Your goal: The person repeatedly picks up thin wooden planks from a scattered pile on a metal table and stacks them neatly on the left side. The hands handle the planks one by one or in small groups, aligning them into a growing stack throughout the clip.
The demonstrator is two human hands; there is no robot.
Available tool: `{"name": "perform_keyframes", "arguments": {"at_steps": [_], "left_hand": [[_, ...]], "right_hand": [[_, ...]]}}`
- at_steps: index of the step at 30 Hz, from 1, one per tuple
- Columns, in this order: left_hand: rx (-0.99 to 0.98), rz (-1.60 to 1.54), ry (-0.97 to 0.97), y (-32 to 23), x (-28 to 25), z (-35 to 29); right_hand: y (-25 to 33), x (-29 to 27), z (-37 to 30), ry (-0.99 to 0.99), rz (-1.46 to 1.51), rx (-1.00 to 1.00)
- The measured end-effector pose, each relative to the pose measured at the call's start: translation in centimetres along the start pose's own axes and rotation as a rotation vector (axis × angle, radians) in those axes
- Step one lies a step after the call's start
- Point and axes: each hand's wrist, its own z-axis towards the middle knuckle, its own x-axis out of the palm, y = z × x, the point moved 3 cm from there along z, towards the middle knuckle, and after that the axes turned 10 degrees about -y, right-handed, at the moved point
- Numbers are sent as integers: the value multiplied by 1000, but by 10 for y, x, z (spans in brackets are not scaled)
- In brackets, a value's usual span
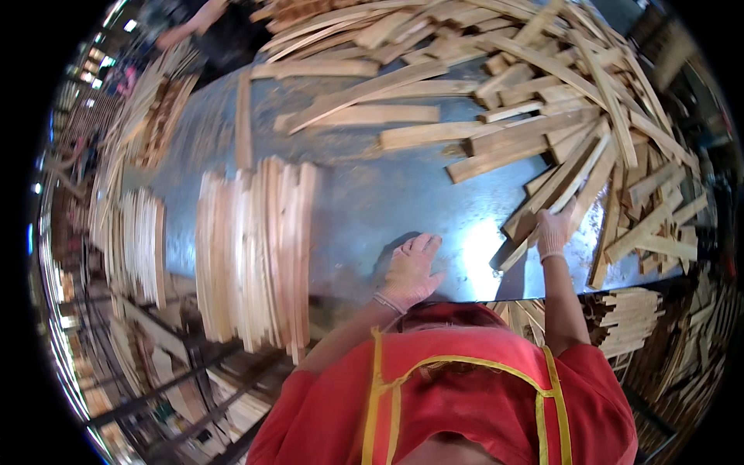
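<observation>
My right hand (553, 231), in a pale glove, is closed around the near part of a few narrow wooden strips (559, 190) at the right of the metal tabletop (356, 225). The strips slant away toward a loose heap of boards (558, 101), and one strip's near end points at the table's front edge. My left hand (412, 271), also gloved, is over the tabletop near that edge with its fingers stretched out and nothing in it. To its left, a row of wooden strips (256, 256) stands packed side by side, jutting past the front edge.
Another bundle of strips (143, 248) lies farther left. A lone strip (244, 120) lies beyond the packed row. At the far left, another person's arm (190, 27) shows. Stacked wood (628, 318) sits below the table at the right; dark metal bars (167, 384) are lower left.
</observation>
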Motion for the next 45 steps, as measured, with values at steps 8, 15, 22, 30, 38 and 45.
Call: {"name": "perform_keyframes", "arguments": {"at_steps": [8,15,22,30,38,45], "left_hand": [[-243,-259,89,66,-12,-62],[-463,261,-471,147,-65,-155],[-458,703,-396,190,-48,-184],[-369,120,-114,73,-21,-74],[-385,208,77,-3,27,34],[-460,43,-326,60,4,-15]], "right_hand": [[115,69,-292,1214,583,390],[136,56,-269,1176,143,-224],[65,4,-60,21,-13,-296],[60,44,-131,588,50,108],[80,-31,-27,109,-388,-728],[11,-40,-42,547,-621,-333]]}}
